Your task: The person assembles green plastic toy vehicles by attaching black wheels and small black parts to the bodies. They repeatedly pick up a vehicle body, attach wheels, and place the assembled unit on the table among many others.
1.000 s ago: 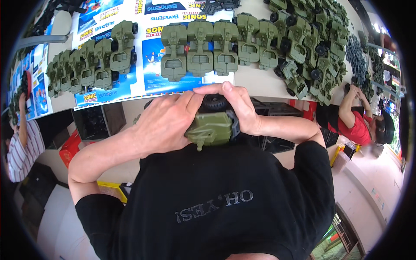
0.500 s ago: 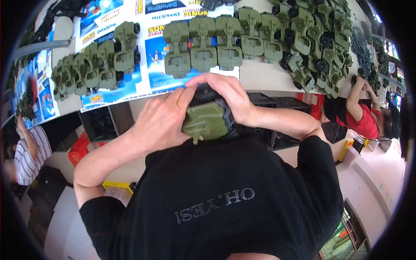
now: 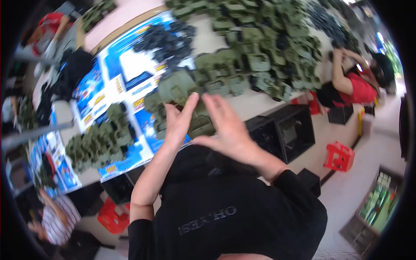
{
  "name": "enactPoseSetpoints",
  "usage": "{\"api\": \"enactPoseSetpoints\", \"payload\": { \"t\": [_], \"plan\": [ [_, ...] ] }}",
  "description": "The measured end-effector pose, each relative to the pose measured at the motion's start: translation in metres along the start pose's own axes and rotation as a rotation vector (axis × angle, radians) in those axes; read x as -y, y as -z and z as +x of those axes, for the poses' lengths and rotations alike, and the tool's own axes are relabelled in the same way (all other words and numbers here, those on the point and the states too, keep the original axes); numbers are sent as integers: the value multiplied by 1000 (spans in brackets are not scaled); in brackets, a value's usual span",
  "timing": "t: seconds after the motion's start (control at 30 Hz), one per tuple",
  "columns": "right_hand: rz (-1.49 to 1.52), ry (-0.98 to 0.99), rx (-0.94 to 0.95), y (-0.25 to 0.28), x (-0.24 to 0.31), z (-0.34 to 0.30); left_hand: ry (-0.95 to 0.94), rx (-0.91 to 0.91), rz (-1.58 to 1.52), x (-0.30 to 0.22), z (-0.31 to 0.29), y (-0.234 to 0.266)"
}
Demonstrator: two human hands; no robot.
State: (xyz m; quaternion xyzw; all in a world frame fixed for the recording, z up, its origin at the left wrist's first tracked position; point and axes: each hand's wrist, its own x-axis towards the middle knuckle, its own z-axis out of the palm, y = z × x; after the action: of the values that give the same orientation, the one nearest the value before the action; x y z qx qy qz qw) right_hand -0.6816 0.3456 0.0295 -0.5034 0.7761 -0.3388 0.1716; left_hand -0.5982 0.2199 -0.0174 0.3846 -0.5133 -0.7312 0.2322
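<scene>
Over the near edge of the bench, my left hand (image 3: 177, 125) is raised with its thumb apart from the fingers, holding nothing. My right hand (image 3: 230, 132) is beside it, open and empty, its fingers spread. Just beyond both hands, a pale olive-green toy vehicle (image 3: 175, 86) rests among others of its kind, blurred by motion. Between and behind my hands, part of another green toy vehicle (image 3: 200, 125) shows. To the left, a row of green toy vehicles (image 3: 95, 145) sits on blue and white printed sheets (image 3: 143, 119).
Many green toy vehicles (image 3: 260, 60) crowd the bench at the right. Dark grey parts (image 3: 167, 41) lie heaped at the far side. Black crates (image 3: 297, 134) are below the bench edge, with a red stool (image 3: 339, 157) farther right. Co-workers sit at right (image 3: 362, 89) and lower left (image 3: 63, 216).
Both hands have let go of the green toy vehicle with black wheels they held close to my body, and have moved apart. My view has turned and shows more of the bench's far side.
</scene>
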Motion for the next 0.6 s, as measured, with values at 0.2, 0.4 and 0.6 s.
{"api": "enactPoseSetpoints", "payload": {
  "t": [0.2,0.4,0.6],
  "plan": [
    [-40,-183,-359,25,-62,-6,-77,252,-113,-4,13,-101],
    [-430,-219,-866,172,-226,13,-167,484,345,-10,35,-136],
    [-611,-682,-579,319,-477,69,114,295,381,18,57,-63]
  ]
}}
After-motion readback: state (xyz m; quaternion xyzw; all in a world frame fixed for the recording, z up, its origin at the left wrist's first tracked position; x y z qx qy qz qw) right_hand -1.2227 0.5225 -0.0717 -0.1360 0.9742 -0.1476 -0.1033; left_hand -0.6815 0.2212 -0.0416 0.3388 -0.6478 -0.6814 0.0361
